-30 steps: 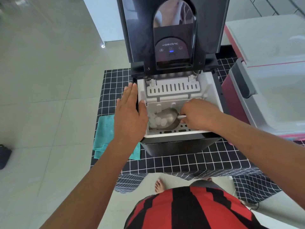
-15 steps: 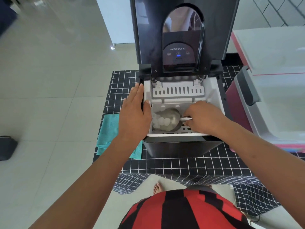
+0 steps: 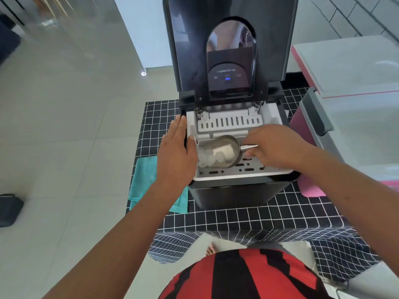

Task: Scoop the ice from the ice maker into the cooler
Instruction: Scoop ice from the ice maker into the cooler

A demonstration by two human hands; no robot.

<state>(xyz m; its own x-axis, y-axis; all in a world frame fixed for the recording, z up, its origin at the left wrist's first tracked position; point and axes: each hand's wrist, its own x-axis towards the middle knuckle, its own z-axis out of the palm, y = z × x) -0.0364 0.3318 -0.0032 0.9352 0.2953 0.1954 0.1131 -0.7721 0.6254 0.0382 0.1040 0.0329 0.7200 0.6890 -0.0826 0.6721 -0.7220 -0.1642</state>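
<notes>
Ice [image 3: 210,159], rounded and cloudy, fills the steel scoop [image 3: 224,151] clasped by right hand [image 3: 274,145].

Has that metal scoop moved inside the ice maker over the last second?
Yes. The scoop has risen slightly from the slotted basket floor, its bowl now reaching nearer the vented flap, ice pieces at its mouth.

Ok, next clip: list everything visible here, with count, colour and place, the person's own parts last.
ice maker: one, black, lid up, on the tablecloth
scoop: one, metal, in the ice maker's basket
ice: several white pieces, at the scoop's mouth
cooler: one, pink and white, open, right of the ice maker
tablecloth: one, black with white grid
cloth: one, teal, left of the ice maker
left hand: flat on the ice maker's left edge
right hand: holding the scoop's handle
</notes>
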